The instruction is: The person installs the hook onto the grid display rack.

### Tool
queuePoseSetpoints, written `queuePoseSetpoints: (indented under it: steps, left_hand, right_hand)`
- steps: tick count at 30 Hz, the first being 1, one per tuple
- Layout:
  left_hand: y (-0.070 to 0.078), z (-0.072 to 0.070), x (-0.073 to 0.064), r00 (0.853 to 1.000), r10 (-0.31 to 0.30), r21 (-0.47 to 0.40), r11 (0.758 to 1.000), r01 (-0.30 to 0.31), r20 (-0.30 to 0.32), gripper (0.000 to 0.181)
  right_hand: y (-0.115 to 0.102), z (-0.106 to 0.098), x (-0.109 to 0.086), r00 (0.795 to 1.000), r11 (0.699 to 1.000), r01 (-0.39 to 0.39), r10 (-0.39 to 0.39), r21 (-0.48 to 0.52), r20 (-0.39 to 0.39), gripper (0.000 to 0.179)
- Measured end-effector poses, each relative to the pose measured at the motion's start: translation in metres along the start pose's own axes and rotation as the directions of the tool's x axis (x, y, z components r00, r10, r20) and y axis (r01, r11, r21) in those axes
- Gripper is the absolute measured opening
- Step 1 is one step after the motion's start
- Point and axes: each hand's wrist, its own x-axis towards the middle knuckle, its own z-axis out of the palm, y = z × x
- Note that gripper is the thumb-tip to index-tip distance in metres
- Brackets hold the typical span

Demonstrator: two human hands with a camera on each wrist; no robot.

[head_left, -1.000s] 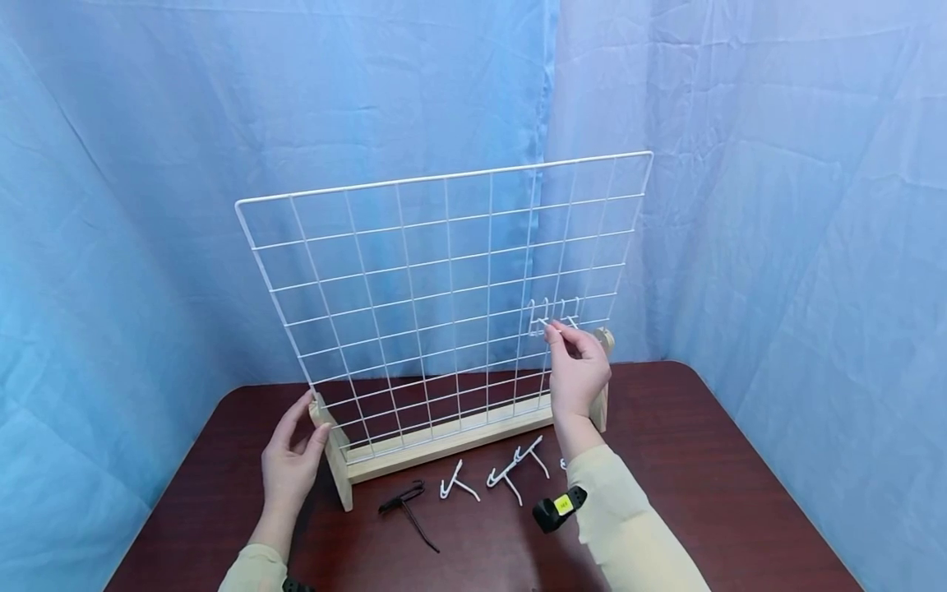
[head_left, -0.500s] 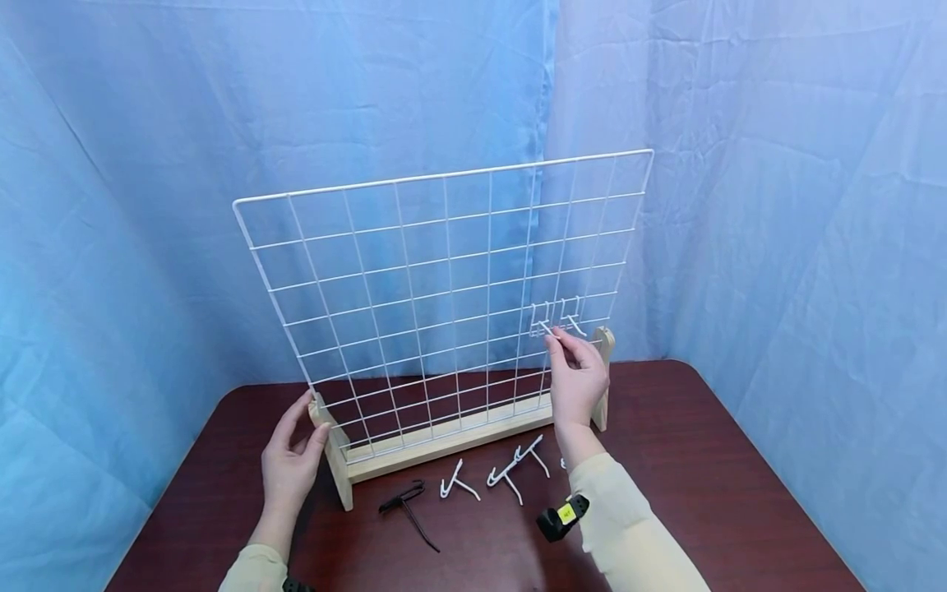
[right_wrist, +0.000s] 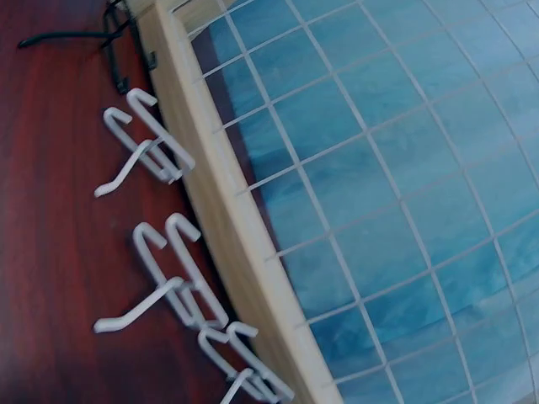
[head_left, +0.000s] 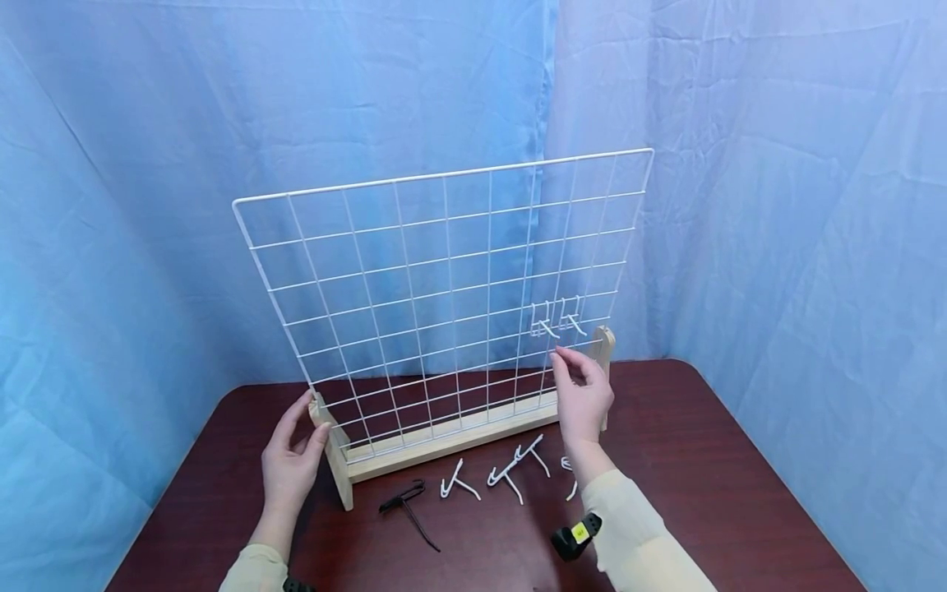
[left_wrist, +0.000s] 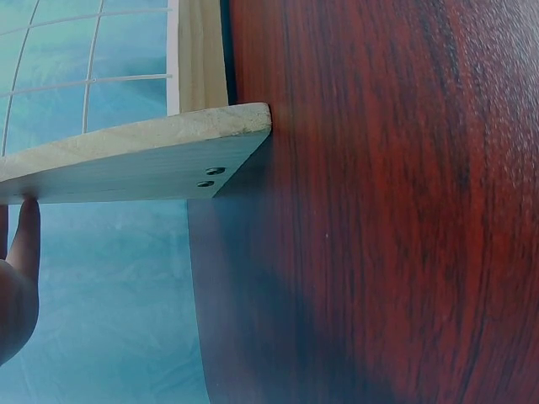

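Observation:
A white wire grid panel [head_left: 444, 175] stands upright in a wooden stand [head_left: 451, 438]. Two white wire hooks hang side by side low on its right part: a left one [head_left: 547, 330] and a right one [head_left: 576, 325]. My right hand [head_left: 582, 399] is just below the left hook, thumb and fingertips close together with nothing between them. With thumb and fingers, my left hand [head_left: 287, 469] grips the top of the stand's left side board [head_left: 339, 460]. In the left wrist view, a finger [left_wrist: 27, 240] touches that board's outer face.
In front of the stand lie a black hook [head_left: 403, 498] and several white hooks [head_left: 506, 477]. One white hook [head_left: 569, 464] at the right is partly covered by the right forearm. The dark red table [head_left: 688, 485] has blue curtains [head_left: 385, 90] behind it and at both sides.
My right hand has let go of the left hanging hook and moved down, slightly right, away from it. The hook stays on the grid. My left hand has not moved.

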Motion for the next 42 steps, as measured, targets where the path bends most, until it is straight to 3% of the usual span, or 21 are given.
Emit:
queuePoseSetpoints:
  steps: [8,23,42]
  left_hand:
    - [0.0,0.0,0.0,1.0,-0.01,0.012,1.0,0.01,0.003,0.054]
    - [0.001,-0.001,-0.001,1.0,-0.016,0.028,0.999,0.016,0.002,0.054]
    - [-0.001,0.0,0.0,1.0,-0.016,0.017,1.0,0.015,0.002,0.054]
  right_hand:
    - [0.016,-0.019,-0.01,0.998,0.998,-0.021,0.024,-0.053,0.055,0.014]
    - [0.047,-0.059,-0.029,0.989,0.978,0.024,0.008,-0.207,0.15,0.012]
    - [0.065,-0.106,-0.039,0.945,0.939,0.097,0.017,-0.33,0.326,0.015]
